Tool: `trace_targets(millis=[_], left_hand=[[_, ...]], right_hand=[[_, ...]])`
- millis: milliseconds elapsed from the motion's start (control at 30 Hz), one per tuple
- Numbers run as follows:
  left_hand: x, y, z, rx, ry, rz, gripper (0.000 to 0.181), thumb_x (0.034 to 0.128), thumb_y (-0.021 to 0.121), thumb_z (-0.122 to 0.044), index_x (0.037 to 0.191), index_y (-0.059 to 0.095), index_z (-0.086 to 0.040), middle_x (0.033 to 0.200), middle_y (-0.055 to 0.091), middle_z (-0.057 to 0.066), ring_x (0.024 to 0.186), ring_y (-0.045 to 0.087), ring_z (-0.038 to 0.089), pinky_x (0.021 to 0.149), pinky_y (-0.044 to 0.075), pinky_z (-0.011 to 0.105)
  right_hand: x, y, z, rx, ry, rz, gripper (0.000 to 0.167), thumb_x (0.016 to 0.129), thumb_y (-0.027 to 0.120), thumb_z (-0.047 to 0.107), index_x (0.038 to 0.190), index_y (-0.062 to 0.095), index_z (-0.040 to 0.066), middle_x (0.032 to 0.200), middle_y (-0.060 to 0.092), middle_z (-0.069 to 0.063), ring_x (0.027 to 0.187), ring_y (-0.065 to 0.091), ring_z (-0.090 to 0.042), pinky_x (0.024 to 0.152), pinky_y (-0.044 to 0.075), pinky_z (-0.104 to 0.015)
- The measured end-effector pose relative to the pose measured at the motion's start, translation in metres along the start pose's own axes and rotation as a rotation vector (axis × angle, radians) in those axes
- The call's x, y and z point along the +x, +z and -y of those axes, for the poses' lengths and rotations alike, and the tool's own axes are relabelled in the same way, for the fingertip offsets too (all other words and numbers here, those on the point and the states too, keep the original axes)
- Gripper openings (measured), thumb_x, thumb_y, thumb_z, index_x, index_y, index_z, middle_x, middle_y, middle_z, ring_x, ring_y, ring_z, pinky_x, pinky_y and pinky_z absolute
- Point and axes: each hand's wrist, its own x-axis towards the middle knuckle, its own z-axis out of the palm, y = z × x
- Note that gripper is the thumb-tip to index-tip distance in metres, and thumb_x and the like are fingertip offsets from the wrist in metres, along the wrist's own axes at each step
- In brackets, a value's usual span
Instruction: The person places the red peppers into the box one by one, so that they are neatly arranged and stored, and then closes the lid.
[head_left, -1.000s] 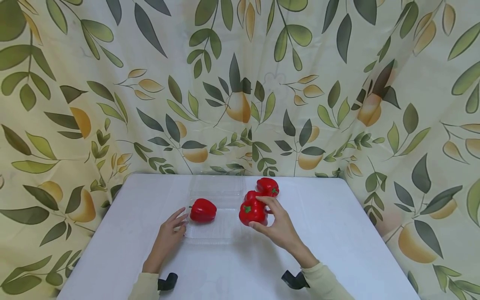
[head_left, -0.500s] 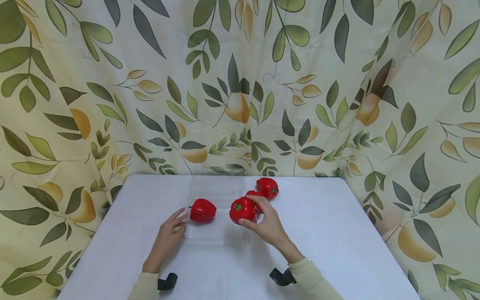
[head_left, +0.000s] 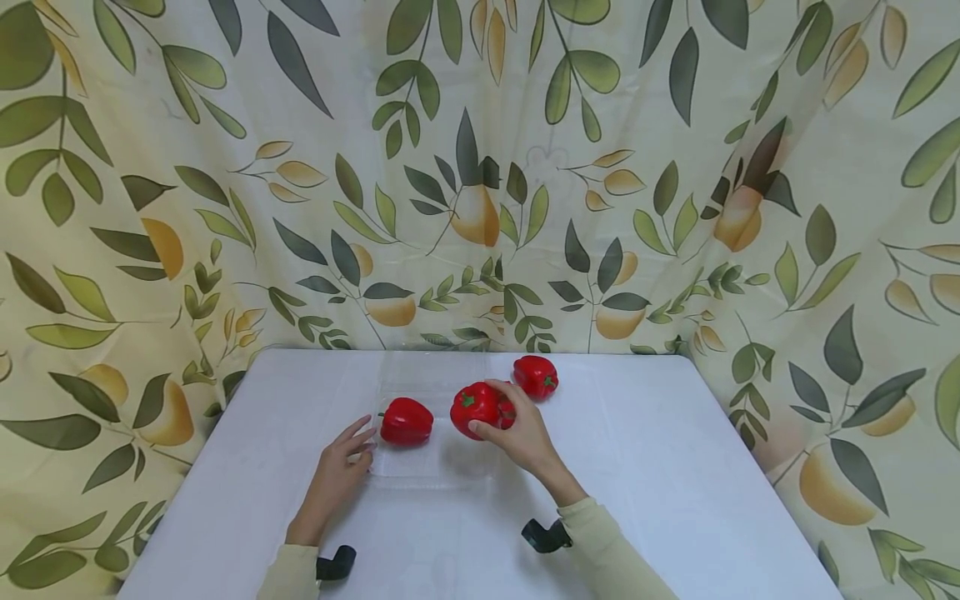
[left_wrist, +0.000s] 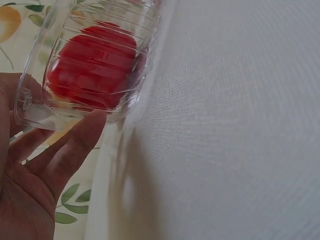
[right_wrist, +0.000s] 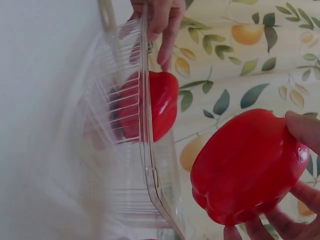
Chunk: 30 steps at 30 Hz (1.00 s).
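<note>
A white table [head_left: 637, 467] fills the foreground. At its near side are two pale sleeves [head_left: 288, 571] with black wrist pieces [head_left: 546, 536]. The left hand [head_left: 341, 462] holds the left edge of a clear box [head_left: 420, 464], with digits on both sides of the rim. The right hand [head_left: 528, 440] is clamped on a red held pepper [head_left: 474, 408], thumb on the near side and fingers on the far side. The held pepper is over the right part of the box, its green stem end up; the right wrist view shows it above the rim, apart from the box. More red shows between thumb and fingers, but I cannot tell whether it belongs to the same pepper. The boxed pepper [head_left: 406, 422] lies on its side inside, near the left wall, stem toward the left hand. The clear lid [head_left: 435, 371] is laid back behind the box. Just right of the lid, near the table's far edge, rests the far pepper [head_left: 536, 377], stem toward the viewer. Behind everything hangs a cream curtain [head_left: 551, 192] printed with leaves and orange fruit.
</note>
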Motion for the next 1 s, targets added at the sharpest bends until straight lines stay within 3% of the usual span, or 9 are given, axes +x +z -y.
trace_targets(millis=[500, 767, 1000], left_hand=[[0.0, 0.0, 0.001, -0.01, 0.002, 0.003, 0.038, 0.0911, 0.061, -0.004, 0.129, 0.064, -0.004, 0.149, 0.05, 0.009, 0.112, 0.068, 0.031, 0.086, 0.06, 0.035], [-0.001, -0.001, -0.002, -0.003, -0.015, 0.005, 0.037, 0.0924, 0.06, -0.009, 0.129, 0.064, -0.006, 0.15, 0.05, 0.006, 0.113, 0.067, 0.03, 0.087, 0.059, 0.035], [-0.001, -0.001, -0.001, -0.014, -0.011, 0.004, 0.037, 0.0921, 0.06, -0.008, 0.129, 0.065, -0.007, 0.149, 0.05, 0.006, 0.113, 0.068, 0.03, 0.087, 0.059, 0.035]], right_hand=[[0.019, 0.02, -0.003, -0.005, -0.007, 0.08, 0.076, 0.074, 0.085, 0.027, 0.141, 0.048, 0.023, 0.138, 0.053, -0.002, 0.127, 0.049, -0.026, 0.087, 0.06, -0.044], [0.027, 0.027, -0.003, -0.099, -0.014, 0.113, 0.075, 0.072, 0.086, 0.027, 0.138, 0.05, 0.026, 0.137, 0.054, -0.002, 0.126, 0.051, -0.026, 0.085, 0.06, -0.044], [0.031, 0.031, -0.007, -0.151, -0.03, 0.133, 0.077, 0.072, 0.086, 0.027, 0.14, 0.049, 0.022, 0.139, 0.054, -0.003, 0.127, 0.051, -0.027, 0.088, 0.06, -0.046]])
